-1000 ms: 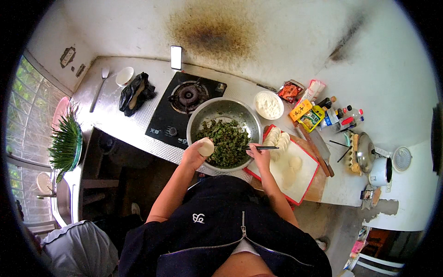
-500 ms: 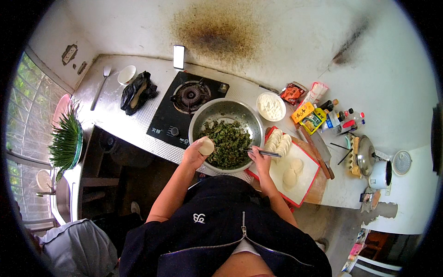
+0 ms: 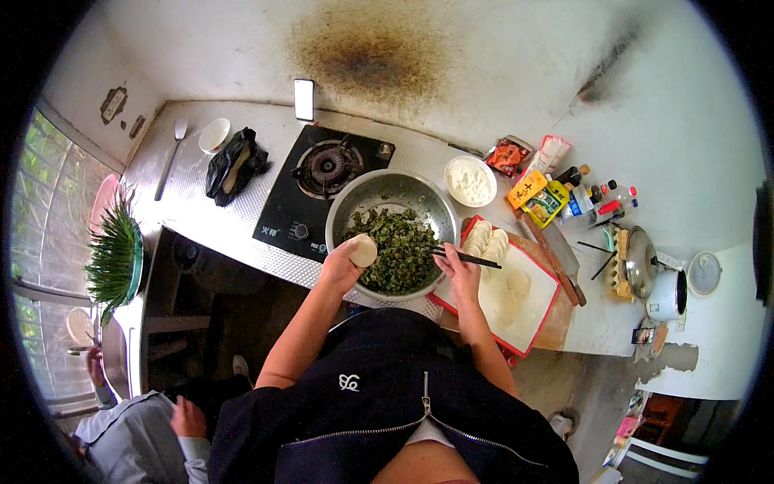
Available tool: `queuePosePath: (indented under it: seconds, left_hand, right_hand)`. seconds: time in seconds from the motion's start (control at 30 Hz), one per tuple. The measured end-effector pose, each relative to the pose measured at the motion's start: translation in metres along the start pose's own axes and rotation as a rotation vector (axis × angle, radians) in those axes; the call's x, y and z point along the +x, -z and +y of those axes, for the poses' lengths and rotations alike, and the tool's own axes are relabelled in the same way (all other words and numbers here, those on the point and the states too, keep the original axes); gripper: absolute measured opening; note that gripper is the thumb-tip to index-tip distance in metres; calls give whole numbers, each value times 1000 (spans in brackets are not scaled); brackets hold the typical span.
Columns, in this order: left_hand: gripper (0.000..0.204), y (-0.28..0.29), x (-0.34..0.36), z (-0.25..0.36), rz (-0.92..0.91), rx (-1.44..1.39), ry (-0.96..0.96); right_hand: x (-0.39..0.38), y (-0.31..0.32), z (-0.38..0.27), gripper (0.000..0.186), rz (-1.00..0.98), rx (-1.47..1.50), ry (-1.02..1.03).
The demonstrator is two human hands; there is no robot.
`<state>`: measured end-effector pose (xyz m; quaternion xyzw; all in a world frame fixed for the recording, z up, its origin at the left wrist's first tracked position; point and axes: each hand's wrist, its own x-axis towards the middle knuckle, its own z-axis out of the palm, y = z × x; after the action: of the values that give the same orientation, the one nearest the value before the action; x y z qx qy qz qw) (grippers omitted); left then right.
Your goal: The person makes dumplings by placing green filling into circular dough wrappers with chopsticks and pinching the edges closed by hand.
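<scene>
Over the near left rim of a large steel bowl (image 3: 348, 211), my left hand (image 3: 342, 268) pinches a round, pale dumpling wrapper (image 3: 364, 251). Chopped dark green filling (image 3: 399, 254) lies in the bowl. My right hand (image 3: 459, 273) grips dark chopsticks (image 3: 482, 260) at the bowl's right side; their tips point left, over the filling. Right of the bowl lies a red-edged white tray (image 3: 528, 319). Folded dumplings (image 3: 486, 239) line its far left part, and flat wrappers (image 3: 508, 298) lie nearer its middle.
A black gas stove (image 3: 278, 214) sits behind the bowl. A bowl of flour (image 3: 470, 181) stands beyond the tray, with a cleaver (image 3: 560, 246) to its right. Seasoning packets and bottles (image 3: 576, 202) cluster behind. A co-worker's hand (image 3: 188, 418) shows at lower left.
My right hand has turned the chopsticks slightly and moved a little right. The wrapper in my left hand is almost where it was. A co-worker's hands have come into view at lower left.
</scene>
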<state>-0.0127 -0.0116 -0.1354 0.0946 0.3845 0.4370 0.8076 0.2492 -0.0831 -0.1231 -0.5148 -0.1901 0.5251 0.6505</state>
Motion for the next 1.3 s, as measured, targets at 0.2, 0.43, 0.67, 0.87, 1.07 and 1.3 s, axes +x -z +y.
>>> queuePosePath:
  seconds: [0.2,0.43,0.67,0.87,1.07,1.3]
  left_hand:
    - [34,-9,-3,2,5,20,11]
    - [34,-15,-4,4,23,21,6]
    - [34,-21,-9,6,43,79,11]
    - [37,-31,-14,6,-63,35,48]
    - [37,-50,-27,10,-170,-112,152]
    - [39,-51,-31,11,-214,-111,171]
  right_hand:
    - [-3,-8,-15,26,17,72,-50]
    - [-7,-17,-28,27,27,84,-46]
    - [-3,-12,-26,26,10,82,-57]
    - [-15,-29,-43,27,-68,104,-106]
    - [-25,-44,-43,30,-167,-54,-53]
    - [-31,-41,-64,28,-203,-107,6]
